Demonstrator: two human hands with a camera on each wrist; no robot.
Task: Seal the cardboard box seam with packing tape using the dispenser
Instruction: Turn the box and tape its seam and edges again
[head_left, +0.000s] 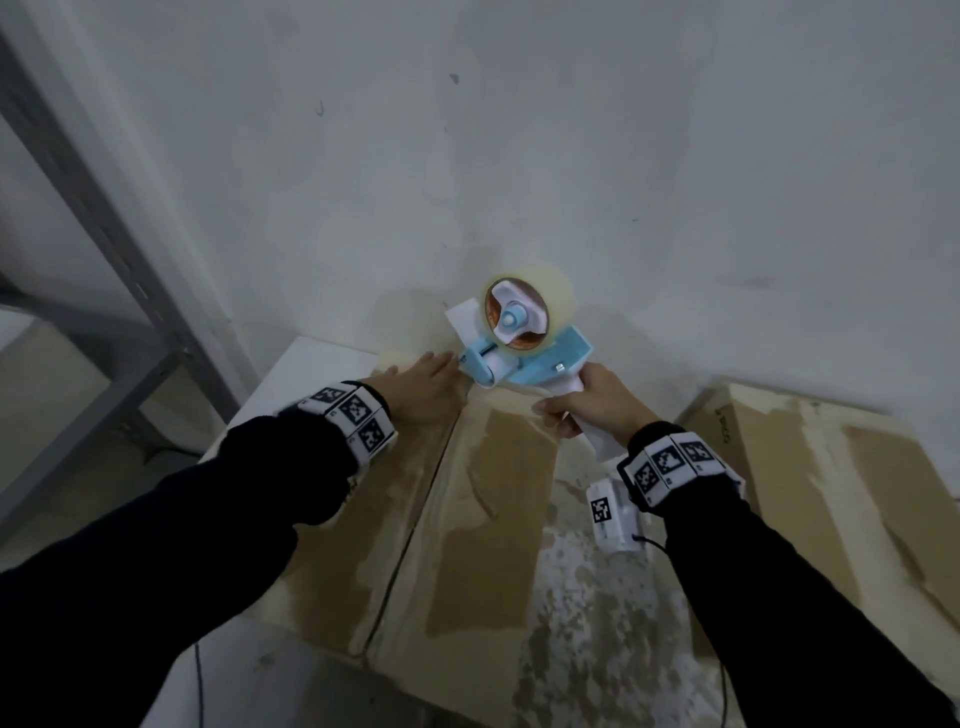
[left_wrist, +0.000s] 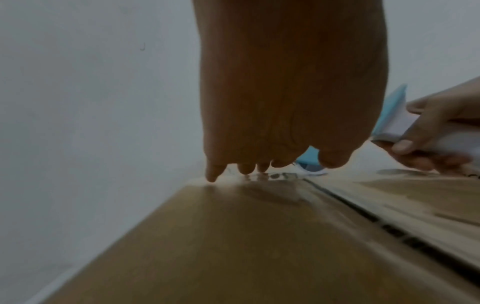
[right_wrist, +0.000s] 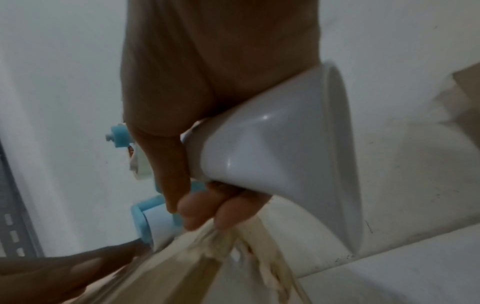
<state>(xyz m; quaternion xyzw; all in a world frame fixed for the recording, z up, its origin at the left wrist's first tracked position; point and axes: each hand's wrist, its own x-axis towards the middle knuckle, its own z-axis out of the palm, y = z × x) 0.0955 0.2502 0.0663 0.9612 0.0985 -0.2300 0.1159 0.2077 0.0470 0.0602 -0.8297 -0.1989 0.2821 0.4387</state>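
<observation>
A brown cardboard box (head_left: 493, 519) lies in front of me, its centre seam (head_left: 421, 519) running away toward the wall. My right hand (head_left: 592, 402) grips the white handle of a blue and white tape dispenser (head_left: 519, 343) with a clear tape roll, its roller end down at the far end of the seam. My left hand (head_left: 421, 384) lies flat on the left flap beside the roller, fingers straight. In the left wrist view the fingertips (left_wrist: 213, 174) touch the box (left_wrist: 233, 236) at its far edge. The right wrist view shows fingers (right_wrist: 202, 209) curled round the handle (right_wrist: 272, 156).
A second cardboard box (head_left: 831, 493) stands to the right. A white wall (head_left: 519, 156) rises directly behind the box. A grey metal shelf frame (head_left: 104, 234) stands at the left. The box top carries torn patches of old tape.
</observation>
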